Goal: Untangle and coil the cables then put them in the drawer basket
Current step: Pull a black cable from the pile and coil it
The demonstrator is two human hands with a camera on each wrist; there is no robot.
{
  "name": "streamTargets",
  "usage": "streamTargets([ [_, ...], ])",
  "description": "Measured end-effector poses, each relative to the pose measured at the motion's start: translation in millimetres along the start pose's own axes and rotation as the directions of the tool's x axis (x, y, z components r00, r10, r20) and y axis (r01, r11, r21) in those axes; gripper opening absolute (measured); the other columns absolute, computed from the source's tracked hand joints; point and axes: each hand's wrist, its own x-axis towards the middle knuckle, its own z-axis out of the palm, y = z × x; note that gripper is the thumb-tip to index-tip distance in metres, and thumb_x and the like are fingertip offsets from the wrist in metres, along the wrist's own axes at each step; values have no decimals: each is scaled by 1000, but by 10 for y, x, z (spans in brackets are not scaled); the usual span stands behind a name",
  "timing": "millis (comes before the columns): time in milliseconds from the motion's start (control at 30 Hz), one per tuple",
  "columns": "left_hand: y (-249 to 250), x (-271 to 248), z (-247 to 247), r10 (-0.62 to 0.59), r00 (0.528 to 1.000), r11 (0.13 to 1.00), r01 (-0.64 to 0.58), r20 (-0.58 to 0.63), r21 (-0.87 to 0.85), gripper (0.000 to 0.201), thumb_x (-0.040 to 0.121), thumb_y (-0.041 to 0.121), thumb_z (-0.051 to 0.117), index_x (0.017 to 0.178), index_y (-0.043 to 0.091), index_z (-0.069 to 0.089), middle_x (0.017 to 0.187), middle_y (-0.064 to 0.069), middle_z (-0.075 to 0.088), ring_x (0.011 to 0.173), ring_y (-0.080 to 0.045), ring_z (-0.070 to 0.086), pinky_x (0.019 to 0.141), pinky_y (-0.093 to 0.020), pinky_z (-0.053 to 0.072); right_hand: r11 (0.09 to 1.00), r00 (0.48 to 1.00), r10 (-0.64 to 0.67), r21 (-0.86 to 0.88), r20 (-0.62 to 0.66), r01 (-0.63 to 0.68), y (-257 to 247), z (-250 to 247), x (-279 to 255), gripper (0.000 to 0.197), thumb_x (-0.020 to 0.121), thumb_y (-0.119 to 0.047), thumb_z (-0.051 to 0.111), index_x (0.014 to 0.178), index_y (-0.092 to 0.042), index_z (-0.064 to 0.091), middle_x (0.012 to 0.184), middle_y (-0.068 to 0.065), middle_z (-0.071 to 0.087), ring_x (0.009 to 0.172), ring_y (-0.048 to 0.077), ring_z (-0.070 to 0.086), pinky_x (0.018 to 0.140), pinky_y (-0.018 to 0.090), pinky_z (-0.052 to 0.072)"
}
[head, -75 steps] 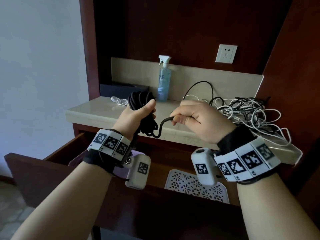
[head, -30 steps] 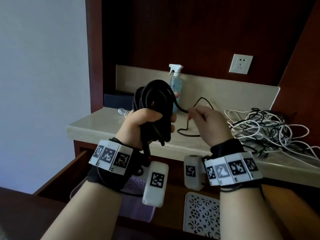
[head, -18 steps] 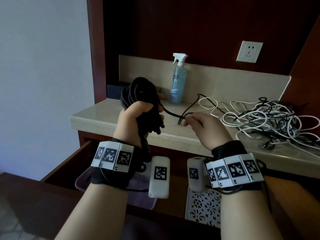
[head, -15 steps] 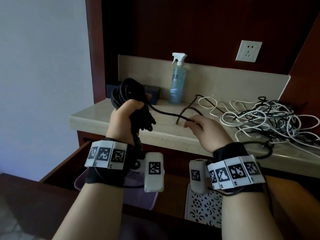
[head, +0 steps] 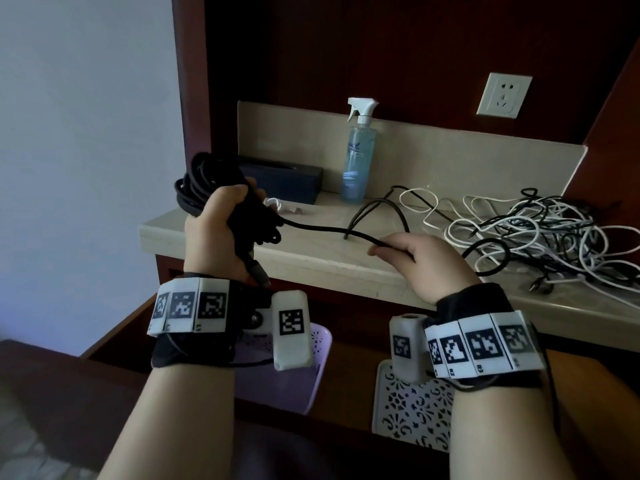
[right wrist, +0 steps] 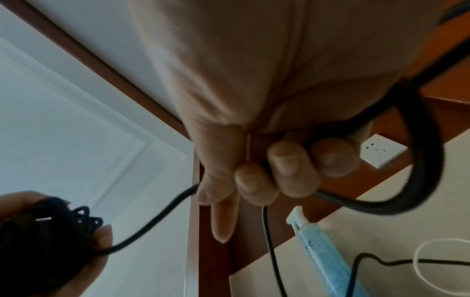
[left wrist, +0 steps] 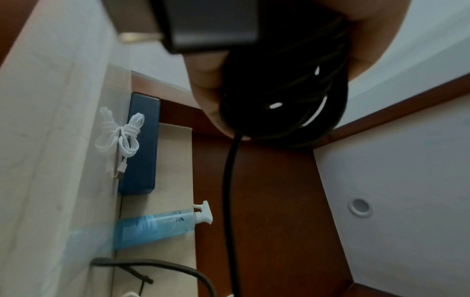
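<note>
Head view alone showed tangled pile (head: 540, 233) of black and white cables on counter (head: 311, 258), right of both hands, and purple basket (head: 311, 372) in open drawer below my wrists. Left wrist view alone showed small tied white cable (left wrist: 122, 138) beside dark blue box (left wrist: 142, 144). My left hand (head: 214, 233) was raised, fist clenched round black coil (head: 207, 185). My right hand (head: 426, 261) was lower, fingers curled on coil's loose strand (head: 329, 230), index extended.
</note>
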Motion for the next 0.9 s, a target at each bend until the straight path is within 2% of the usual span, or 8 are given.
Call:
streamTargets([
  [100,-8,80,-28,65,995,984,-51,-76,174,30,57,35,72,77,12,70,80,-4,64,74,-20,60,54,-24,43,998,998,-59,-36,-23,58,-86,12,-13,26,91,-31,54,114,-27,66,110,-6,67,101,11,57,84,23,40],
  [200,-50,135,-43,133,987,950,-103,-85,296,48,65,31,73,100,1,61,77,-5,57,56,-10,54,48,-21,40,979,981,-184,-95,-55,179,-182,-9,-41,26,86,-30,61,111,-28,68,106,-9,68,99,7,57,82,18,38],
  [333,-64,136,-14,225,974,868,-199,-4,455,88,56,44,74,123,-4,44,95,-13,57,81,-24,61,62,-32,52,926,927,-367,-125,-76,357,-267,-48,-80,24,83,-31,67,105,-25,71,68,-22,57,74,-3,53,72,16,41],
  [467,-72,123,64,220,970,814,-240,102,529,79,61,39,76,119,-4,44,92,-2,58,84,-15,62,71,-27,51,838,838,-534,-206,-114,506,-374,-66,-71,33,81,-45,54,95,-24,75,53,-25,33,62,0,37,62,12,29],
  [567,-109,90,121,164,963,735,-262,212,625,50,75,20,78,110,18,43,90,9,57,84,-6,60,74,-19,50,771,766,-626,-260,-144,581,-449,-98,-55,30,83,-40,52,89,-21,75,59,-20,39,64,0,34,64,22,31],
  [633,-87,60,138,88,939,709,-294,333,641,45,77,16,76,104,27,42,89,9,58,81,-3,60,65,-12,48,747,734,-656,-293,-176,597,-483,-170,-18,27,84,-35,52,87,-20,74,61,-16,40,64,5,34,63,24,29],
  [767,-17,17,207,-70,872,759,-268,485,593,51,77,24,76,112,-3,50,77,-11,63,51,-3,60,46,-9,40,733,705,-677,-278,-214,620,-568,-324,55,27,87,-33,50,85,-17,72,64,-15,38,65,1,29,59,16,24],
  [900,19,-35,258,-85,855,814,-237,512,530,52,74,35,61,96,-11,54,53,-4,61,38,-9,54,37,-15,34,736,699,-676,-169,-233,655,-605,-382,111,27,88,-32,50,86,-15,71,64,-17,42,63,1,37,63,18,33],
])
